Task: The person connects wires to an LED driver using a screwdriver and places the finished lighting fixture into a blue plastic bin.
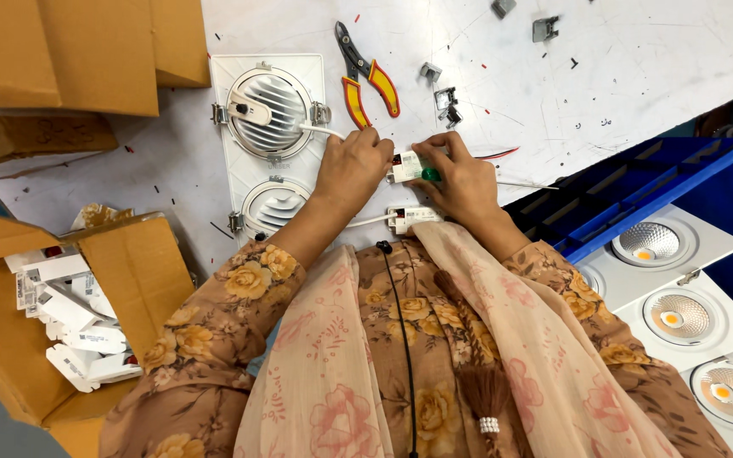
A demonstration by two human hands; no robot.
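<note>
1. Two hands meet mid-frame: my left hand [351, 164] and right hand [461, 176] pinch a small white plastic connector block [406, 166].
2. Its white cable reaches the white square twin-lamp fitting [269, 136]; a second white connector [409, 217] lies untouched below.

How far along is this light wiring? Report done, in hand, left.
Done: white square downlights sit in the blue plastic crate. In hand: left hand and right hand grip a small white connector block cabled to the white twin-lamp fitting. Left: a second white block lies untouched.
</note>
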